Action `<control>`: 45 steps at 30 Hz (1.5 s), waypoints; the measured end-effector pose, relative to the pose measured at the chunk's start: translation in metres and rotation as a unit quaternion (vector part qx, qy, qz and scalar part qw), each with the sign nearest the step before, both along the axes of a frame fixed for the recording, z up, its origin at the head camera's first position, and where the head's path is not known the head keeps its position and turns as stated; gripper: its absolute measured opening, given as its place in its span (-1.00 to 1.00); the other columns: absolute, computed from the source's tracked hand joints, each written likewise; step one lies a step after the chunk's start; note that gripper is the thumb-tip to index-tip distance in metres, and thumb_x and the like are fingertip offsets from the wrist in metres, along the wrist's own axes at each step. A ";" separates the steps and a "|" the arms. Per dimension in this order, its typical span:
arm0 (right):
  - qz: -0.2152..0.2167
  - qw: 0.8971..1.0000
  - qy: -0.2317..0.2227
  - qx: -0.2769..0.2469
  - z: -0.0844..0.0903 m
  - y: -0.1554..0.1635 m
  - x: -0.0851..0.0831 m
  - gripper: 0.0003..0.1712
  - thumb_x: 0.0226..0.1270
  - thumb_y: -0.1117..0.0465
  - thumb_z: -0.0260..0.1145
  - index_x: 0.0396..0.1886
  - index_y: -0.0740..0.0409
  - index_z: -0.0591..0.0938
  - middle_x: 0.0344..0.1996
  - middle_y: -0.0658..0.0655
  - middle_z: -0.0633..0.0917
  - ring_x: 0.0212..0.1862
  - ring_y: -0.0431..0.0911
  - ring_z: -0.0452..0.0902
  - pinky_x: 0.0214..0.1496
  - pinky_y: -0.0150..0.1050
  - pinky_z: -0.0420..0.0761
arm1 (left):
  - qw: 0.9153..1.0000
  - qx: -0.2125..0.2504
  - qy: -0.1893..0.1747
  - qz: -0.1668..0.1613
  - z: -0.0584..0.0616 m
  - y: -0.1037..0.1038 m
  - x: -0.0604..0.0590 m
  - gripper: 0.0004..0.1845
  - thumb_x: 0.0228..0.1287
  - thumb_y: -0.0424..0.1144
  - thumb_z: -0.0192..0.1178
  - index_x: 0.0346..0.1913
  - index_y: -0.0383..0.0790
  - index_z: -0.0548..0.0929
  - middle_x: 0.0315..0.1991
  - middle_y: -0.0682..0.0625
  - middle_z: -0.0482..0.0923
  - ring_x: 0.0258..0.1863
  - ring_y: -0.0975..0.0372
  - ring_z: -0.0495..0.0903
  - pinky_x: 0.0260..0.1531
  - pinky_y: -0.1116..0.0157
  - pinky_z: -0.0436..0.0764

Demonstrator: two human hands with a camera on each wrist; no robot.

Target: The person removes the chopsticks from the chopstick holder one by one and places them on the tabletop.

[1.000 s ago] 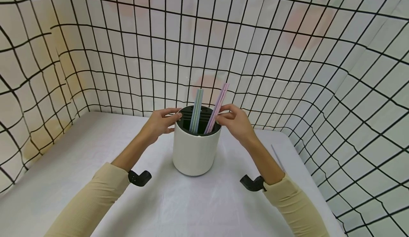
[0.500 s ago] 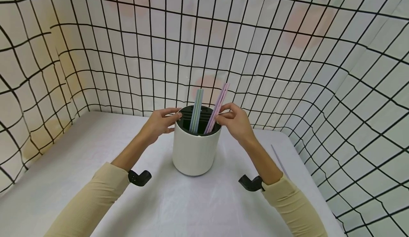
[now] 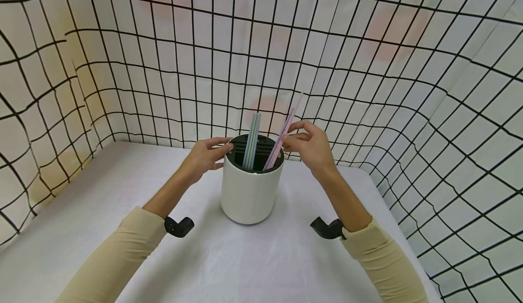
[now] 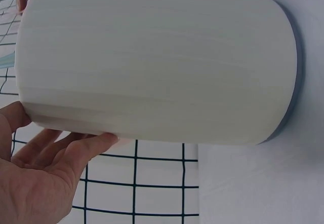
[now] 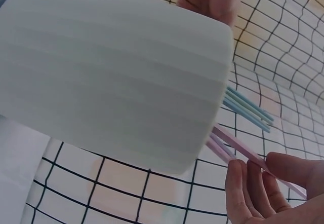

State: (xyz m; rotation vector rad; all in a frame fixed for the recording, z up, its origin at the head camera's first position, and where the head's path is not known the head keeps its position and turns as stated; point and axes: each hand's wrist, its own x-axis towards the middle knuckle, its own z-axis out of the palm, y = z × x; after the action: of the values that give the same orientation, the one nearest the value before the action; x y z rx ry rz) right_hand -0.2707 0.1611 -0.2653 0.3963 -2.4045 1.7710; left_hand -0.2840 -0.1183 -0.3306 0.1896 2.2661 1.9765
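Note:
A white round holder (image 3: 251, 198) with a black slotted insert (image 3: 241, 151) stands upright on the table. My left hand (image 3: 204, 158) holds its left rim, thumb at the top edge and fingers along the outside in the left wrist view. Several blue and green sticks (image 3: 252, 142) lean in the front compartment. Beside them, pink and purple sticks (image 3: 271, 158) slant right. My right hand (image 3: 312, 146) pinches a thin pink stick (image 5: 240, 145) between thumb and fingers above the right rim. Its top rises above the others, while its lower end is hidden inside the holder.
A white cloth covers the table (image 3: 253, 266). Black wire mesh (image 3: 175, 85) closes in the back and both sides, with white sheeting behind it. A black camera mount (image 3: 327, 228) sits on the right wrist, another mount (image 3: 180, 227) on the left.
My right hand has moved up and to the right, drawing one pink stick higher than its neighbours. The left hand and holder keep their place. The right forearm now hides the thin stick on the table.

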 end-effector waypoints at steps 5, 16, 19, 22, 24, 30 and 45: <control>-0.004 0.999 0.027 -0.028 0.016 0.004 0.001 -0.69 0.39 0.26 0.40 0.03 0.27 0.55 -0.22 0.22 0.80 -0.26 -0.10 0.78 -0.05 -0.21 0.82 | 1.000 -0.006 0.001 0.001 0.000 0.000 0.000 -0.48 0.51 -0.06 0.19 0.44 -0.08 0.48 0.36 -0.14 0.50 0.33 0.05 0.54 0.22 0.09 0.66; -0.028 0.991 0.042 -0.127 0.053 0.025 0.008 -0.67 0.34 0.29 0.44 0.00 0.26 0.54 -0.31 0.12 0.79 -0.23 -0.01 0.76 -0.04 -0.23 0.81 | 1.000 -0.011 0.004 -0.003 0.000 -0.001 0.000 -0.47 0.51 -0.05 0.19 0.45 -0.10 0.47 0.38 -0.14 0.48 0.35 0.03 0.52 0.25 0.07 0.65; -0.036 0.988 0.043 -0.141 0.061 0.033 0.010 -0.66 0.32 0.27 0.46 -0.01 0.26 0.55 -0.33 0.12 0.79 -0.24 -0.01 0.76 -0.03 -0.24 0.81 | 1.000 -0.011 0.003 0.001 0.001 0.000 0.000 -0.48 0.51 -0.05 0.19 0.44 -0.08 0.48 0.37 -0.12 0.50 0.34 0.04 0.53 0.24 0.08 0.65; -0.046 0.988 0.042 -0.141 0.063 0.041 0.010 -0.65 0.32 0.27 0.47 -0.01 0.27 0.55 -0.34 0.11 0.80 -0.26 -0.03 0.76 -0.03 -0.25 0.81 | 1.000 -0.010 0.002 0.003 0.001 0.000 0.001 -0.49 0.51 -0.06 0.19 0.43 -0.07 0.49 0.35 -0.11 0.51 0.33 0.06 0.54 0.24 0.09 0.65; -0.054 0.989 0.041 -0.135 0.060 0.048 0.010 -0.64 0.32 0.26 0.46 0.01 0.28 0.55 -0.34 0.11 0.80 -0.26 -0.04 0.76 -0.04 -0.26 0.81 | 1.000 -0.011 0.001 0.004 0.002 0.000 0.001 -0.50 0.51 -0.06 0.20 0.42 -0.06 0.50 0.35 -0.10 0.51 0.32 0.06 0.55 0.23 0.09 0.66; -0.064 0.990 0.016 -0.122 0.040 0.070 0.005 -0.64 0.35 0.26 0.44 0.03 0.28 0.53 -0.34 0.04 0.79 -0.30 -0.10 0.77 -0.09 -0.21 0.83 | 1.000 -0.008 -0.001 0.003 0.002 0.000 0.001 -0.49 0.51 -0.07 0.19 0.43 -0.07 0.49 0.35 -0.10 0.51 0.32 0.06 0.55 0.23 0.08 0.66; -0.105 0.990 -0.077 -0.051 -0.022 0.130 -0.015 -0.64 0.38 0.29 0.39 0.09 0.33 0.55 -0.41 -0.09 0.77 -0.35 -0.16 0.77 -0.17 -0.26 0.83 | 1.000 -0.003 0.000 0.000 0.001 0.000 0.001 -0.49 0.51 -0.07 0.20 0.43 -0.07 0.49 0.35 -0.10 0.51 0.31 0.07 0.55 0.23 0.08 0.67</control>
State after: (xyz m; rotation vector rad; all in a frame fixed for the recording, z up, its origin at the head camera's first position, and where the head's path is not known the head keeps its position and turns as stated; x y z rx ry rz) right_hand -0.2858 0.2909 -0.2870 -0.0058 -2.3392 1.8797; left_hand -0.2831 -0.1183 -0.3293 0.1885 2.2730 1.9692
